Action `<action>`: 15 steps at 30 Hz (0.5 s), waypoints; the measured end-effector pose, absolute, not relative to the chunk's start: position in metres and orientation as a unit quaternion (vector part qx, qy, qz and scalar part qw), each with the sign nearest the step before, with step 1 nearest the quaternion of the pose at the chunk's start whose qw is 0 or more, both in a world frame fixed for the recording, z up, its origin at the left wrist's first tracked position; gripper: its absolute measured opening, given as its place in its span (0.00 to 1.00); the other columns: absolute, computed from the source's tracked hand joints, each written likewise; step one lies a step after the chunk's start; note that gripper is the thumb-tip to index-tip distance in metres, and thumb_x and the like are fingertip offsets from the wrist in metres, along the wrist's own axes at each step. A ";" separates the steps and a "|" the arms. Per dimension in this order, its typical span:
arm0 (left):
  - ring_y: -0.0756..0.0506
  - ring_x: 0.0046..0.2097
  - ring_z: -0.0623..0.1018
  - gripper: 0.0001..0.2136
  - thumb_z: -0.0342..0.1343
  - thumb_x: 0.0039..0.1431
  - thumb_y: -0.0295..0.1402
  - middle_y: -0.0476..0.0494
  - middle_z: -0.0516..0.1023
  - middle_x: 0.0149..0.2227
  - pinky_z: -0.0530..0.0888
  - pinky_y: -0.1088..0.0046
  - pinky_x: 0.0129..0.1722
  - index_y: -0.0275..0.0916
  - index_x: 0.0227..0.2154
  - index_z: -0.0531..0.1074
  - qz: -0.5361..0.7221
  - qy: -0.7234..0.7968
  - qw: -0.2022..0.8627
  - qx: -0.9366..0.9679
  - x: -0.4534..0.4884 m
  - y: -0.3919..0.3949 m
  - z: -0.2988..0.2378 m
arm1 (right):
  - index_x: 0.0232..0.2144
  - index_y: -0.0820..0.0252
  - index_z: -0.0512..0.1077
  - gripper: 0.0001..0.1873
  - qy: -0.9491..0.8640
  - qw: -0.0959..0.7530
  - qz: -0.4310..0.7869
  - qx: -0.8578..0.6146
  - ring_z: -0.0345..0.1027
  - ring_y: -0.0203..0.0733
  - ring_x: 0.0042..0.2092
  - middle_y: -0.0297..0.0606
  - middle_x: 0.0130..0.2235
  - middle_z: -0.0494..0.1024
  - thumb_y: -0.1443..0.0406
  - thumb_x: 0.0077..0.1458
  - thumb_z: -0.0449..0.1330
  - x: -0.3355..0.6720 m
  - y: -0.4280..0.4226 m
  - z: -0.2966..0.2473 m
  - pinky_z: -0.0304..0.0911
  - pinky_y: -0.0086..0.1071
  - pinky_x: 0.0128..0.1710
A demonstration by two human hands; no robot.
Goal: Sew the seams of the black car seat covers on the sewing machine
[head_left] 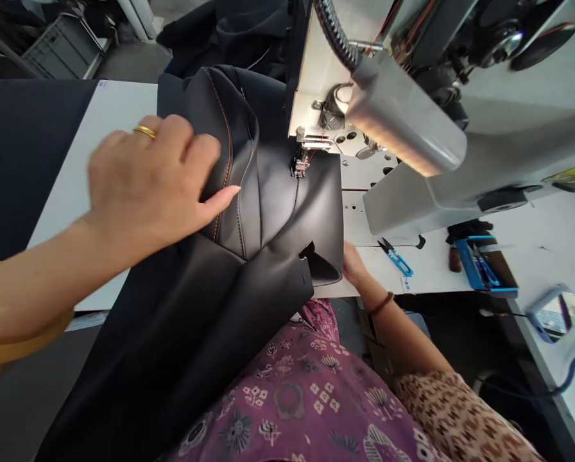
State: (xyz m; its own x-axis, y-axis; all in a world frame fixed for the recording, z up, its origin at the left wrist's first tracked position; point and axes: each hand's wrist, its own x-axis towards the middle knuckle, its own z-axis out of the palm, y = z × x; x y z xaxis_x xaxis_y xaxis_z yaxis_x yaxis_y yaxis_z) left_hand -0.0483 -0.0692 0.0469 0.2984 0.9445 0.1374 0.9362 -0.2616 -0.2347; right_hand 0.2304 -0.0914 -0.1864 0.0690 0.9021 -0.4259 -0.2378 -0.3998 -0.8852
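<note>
A black leather-like cover [278, 218] with orange and grey stitched seams lies folded under the presser foot [300, 165] of a sewing machine [403, 186]. Over its left part is my left hand [153, 173], slightly blurred, wearing a gold ring. Its thumb stretches out apart from the bent fingers, and nothing shows in its grasp; the fingertips are hidden, so contact with the cover is unclear. At the cover's lower right edge, my right hand [353, 264] is mostly covered by the material. Its fingers are out of sight, so their grip cannot be seen.
Blue thread snips [396, 258] lie on the white machine table right of the cover. Beyond them are a blue box [487, 266] holding tools and a phone-like device [557, 313]. A grey lamp [405, 115] overhangs the sewing area. A grey crate [61, 48] stands far left.
</note>
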 end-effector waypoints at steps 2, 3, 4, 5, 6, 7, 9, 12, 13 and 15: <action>0.26 0.49 0.73 0.38 0.48 0.55 0.57 0.32 0.74 0.42 0.68 0.45 0.46 0.30 0.59 0.58 0.039 -0.663 0.101 -0.741 -0.056 -0.074 0.055 | 0.22 0.57 0.71 0.11 -0.317 0.417 0.679 -0.514 0.67 0.38 0.32 0.31 0.25 0.73 0.61 0.34 0.68 0.212 -0.130 -0.183 0.66 0.33 0.35; 0.26 0.47 0.74 0.42 0.49 0.52 0.60 0.34 0.75 0.39 0.68 0.45 0.45 0.31 0.61 0.54 0.056 -0.676 0.082 -0.731 -0.058 -0.074 0.055 | 0.22 0.57 0.72 0.11 -0.326 0.401 0.709 -0.479 0.68 0.41 0.35 0.32 0.25 0.74 0.61 0.34 0.68 0.201 -0.144 -0.178 0.66 0.34 0.37; 0.26 0.46 0.75 0.45 0.49 0.51 0.61 0.36 0.75 0.37 0.69 0.45 0.44 0.33 0.63 0.50 0.072 -0.678 0.068 -0.728 -0.059 -0.074 0.053 | 0.21 0.57 0.72 0.10 -0.328 0.393 0.736 -0.443 0.69 0.42 0.36 0.32 0.24 0.74 0.60 0.35 0.67 0.190 -0.155 -0.171 0.66 0.34 0.38; 0.27 0.45 0.75 0.45 0.49 0.51 0.60 0.37 0.76 0.36 0.69 0.46 0.44 0.34 0.64 0.47 0.085 -0.673 0.060 -0.732 -0.058 -0.072 0.049 | 0.20 0.56 0.71 0.10 -0.324 0.391 0.757 -0.411 0.69 0.42 0.37 0.33 0.24 0.73 0.58 0.36 0.66 0.181 -0.161 -0.163 0.66 0.34 0.38; 0.29 0.45 0.75 0.44 0.48 0.53 0.58 0.38 0.76 0.35 0.69 0.47 0.44 0.35 0.65 0.45 0.091 -0.662 0.052 -0.742 -0.057 -0.071 0.045 | 0.18 0.57 0.70 0.12 -0.320 0.389 0.772 -0.387 0.69 0.42 0.36 0.33 0.22 0.72 0.57 0.36 0.66 0.174 -0.166 -0.154 0.66 0.34 0.37; 0.31 0.45 0.76 0.41 0.48 0.55 0.55 0.39 0.76 0.35 0.69 0.49 0.45 0.37 0.65 0.44 0.090 -0.649 0.046 -0.754 -0.056 -0.069 0.040 | 0.16 0.57 0.69 0.13 -0.321 0.381 0.784 -0.370 0.69 0.42 0.33 0.33 0.20 0.71 0.55 0.36 0.66 0.168 -0.167 -0.145 0.66 0.33 0.34; 0.35 0.43 0.76 0.34 0.45 0.59 0.47 0.41 0.77 0.34 0.70 0.54 0.44 0.39 0.66 0.46 0.082 -0.624 0.029 -0.776 -0.054 -0.067 0.033 | 0.14 0.57 0.67 0.16 -0.356 0.339 0.800 -0.343 0.66 0.39 0.27 0.31 0.16 0.67 0.54 0.36 0.66 0.162 -0.167 -0.125 0.64 0.31 0.28; 0.38 0.41 0.77 0.28 0.41 0.62 0.36 0.42 0.77 0.35 0.72 0.58 0.41 0.43 0.65 0.49 0.063 -0.609 0.005 -0.791 -0.050 -0.067 0.034 | 0.16 0.57 0.68 0.16 -0.470 0.323 0.750 -0.335 0.62 0.35 0.25 0.29 0.17 0.67 0.55 0.36 0.68 0.159 -0.157 -0.100 0.63 0.30 0.27; 0.38 0.41 0.76 0.26 0.40 0.63 0.34 0.41 0.77 0.37 0.72 0.58 0.40 0.45 0.65 0.51 0.046 -0.604 0.005 -0.796 -0.049 -0.068 0.038 | 0.18 0.57 0.69 0.14 -0.516 0.345 0.707 -0.340 0.64 0.35 0.28 0.30 0.21 0.71 0.57 0.37 0.69 0.158 -0.152 -0.093 0.65 0.31 0.31; 0.38 0.43 0.75 0.23 0.38 0.63 0.31 0.41 0.77 0.41 0.71 0.56 0.42 0.46 0.61 0.59 0.004 -0.584 0.015 -0.811 -0.045 -0.068 0.048 | 0.23 0.57 0.71 0.12 -0.595 0.379 0.615 -0.351 0.67 0.38 0.37 0.32 0.31 0.76 0.58 0.38 0.69 0.154 -0.139 -0.086 0.66 0.34 0.43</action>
